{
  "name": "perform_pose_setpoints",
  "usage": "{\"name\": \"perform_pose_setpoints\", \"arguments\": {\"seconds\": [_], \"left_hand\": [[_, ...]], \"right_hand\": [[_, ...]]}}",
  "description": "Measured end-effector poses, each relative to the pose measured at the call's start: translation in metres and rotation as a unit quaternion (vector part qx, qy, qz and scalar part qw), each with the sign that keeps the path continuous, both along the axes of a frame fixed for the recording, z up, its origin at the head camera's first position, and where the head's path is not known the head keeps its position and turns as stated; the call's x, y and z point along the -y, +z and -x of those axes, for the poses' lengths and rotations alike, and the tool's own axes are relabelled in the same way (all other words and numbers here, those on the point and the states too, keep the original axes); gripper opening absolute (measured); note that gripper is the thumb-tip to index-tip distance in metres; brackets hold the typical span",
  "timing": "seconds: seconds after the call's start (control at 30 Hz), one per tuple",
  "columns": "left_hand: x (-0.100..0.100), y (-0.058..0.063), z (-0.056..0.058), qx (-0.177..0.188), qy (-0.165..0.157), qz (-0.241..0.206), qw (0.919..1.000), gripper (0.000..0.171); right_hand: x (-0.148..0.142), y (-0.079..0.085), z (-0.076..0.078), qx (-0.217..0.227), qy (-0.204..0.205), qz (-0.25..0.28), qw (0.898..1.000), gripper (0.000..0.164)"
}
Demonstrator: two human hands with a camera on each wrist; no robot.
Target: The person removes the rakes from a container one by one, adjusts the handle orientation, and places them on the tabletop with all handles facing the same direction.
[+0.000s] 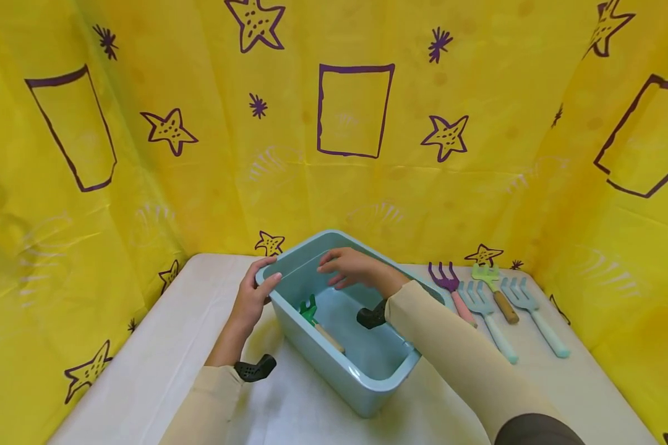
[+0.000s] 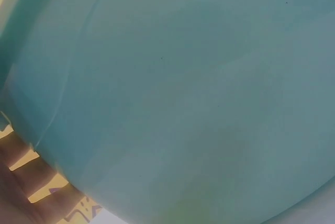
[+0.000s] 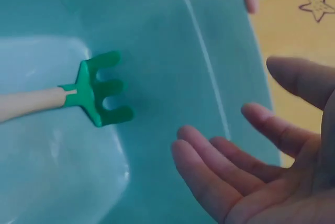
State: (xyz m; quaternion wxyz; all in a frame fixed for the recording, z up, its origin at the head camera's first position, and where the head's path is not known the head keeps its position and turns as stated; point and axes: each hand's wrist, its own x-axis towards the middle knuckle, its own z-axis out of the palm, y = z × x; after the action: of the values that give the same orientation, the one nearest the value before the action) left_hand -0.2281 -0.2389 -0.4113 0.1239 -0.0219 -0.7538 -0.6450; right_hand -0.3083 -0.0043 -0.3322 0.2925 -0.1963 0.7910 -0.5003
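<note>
A light blue plastic bin (image 1: 345, 374) stands at an angle on the table. My left hand (image 1: 250, 300) grips its far left corner, thumb over the rim and fingers along the outer wall; the left wrist view shows these fingers (image 2: 55, 203) against the bin's wall. Inside the bin lies a small green garden hand fork (image 1: 310, 311) with a pale wooden handle, its tines leaning on the wall. Over the bin's inside hovers my right hand (image 1: 353, 269), holding nothing. In the right wrist view its fingers (image 3: 209, 182) are loosely bent, apart from the fork (image 3: 86, 93).
To the bin's right on the white table (image 1: 139, 346) lie several hand forks: a purple one with a pink handle (image 1: 448, 281), a light green one with a wooden handle (image 1: 492, 284), and light blue ones (image 1: 487, 315). Yellow patterned cloth (image 1: 356, 191) walls the table in.
</note>
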Motion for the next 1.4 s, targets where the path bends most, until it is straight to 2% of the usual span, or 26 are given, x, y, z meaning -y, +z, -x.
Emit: {"name": "perform_pose_setpoints", "arguments": {"seconds": [0.27, 0.57, 0.73, 0.97, 1.1, 1.3, 1.4], "left_hand": [[0.002, 0.003, 0.005, -0.013, -0.003, 0.001, 0.9999, 0.048], [0.002, 0.001, 0.002, -0.005, 0.001, 0.004, 1.0, 0.047], [0.001, 0.002, 0.002, -0.009, -0.003, 0.004, 0.9999, 0.048], [-0.001, 0.0, 0.001, -0.011, -0.007, 0.0, 0.9999, 0.046], [-0.001, 0.0, 0.001, -0.008, -0.004, 0.0, 1.0, 0.046], [-0.001, 0.003, 0.0, 0.008, -0.008, -0.01, 0.9999, 0.046], [-0.005, 0.014, -0.008, 0.013, -0.014, -0.01, 0.9998, 0.048]], "right_hand": [[0.003, -0.012, 0.001, 0.063, 0.014, 0.009, 0.998, 0.031], [0.011, -0.033, -0.005, 0.135, 0.095, -0.034, 0.986, 0.04], [0.012, -0.043, -0.011, 0.133, 0.126, -0.075, 0.98, 0.039], [0.012, -0.051, -0.016, 0.114, 0.172, -0.138, 0.969, 0.025], [0.011, -0.052, -0.017, 0.113, 0.192, -0.175, 0.959, 0.03], [0.01, -0.052, -0.016, 0.121, 0.185, -0.204, 0.954, 0.039], [0.01, -0.051, -0.014, 0.119, 0.173, -0.206, 0.956, 0.04]]}}
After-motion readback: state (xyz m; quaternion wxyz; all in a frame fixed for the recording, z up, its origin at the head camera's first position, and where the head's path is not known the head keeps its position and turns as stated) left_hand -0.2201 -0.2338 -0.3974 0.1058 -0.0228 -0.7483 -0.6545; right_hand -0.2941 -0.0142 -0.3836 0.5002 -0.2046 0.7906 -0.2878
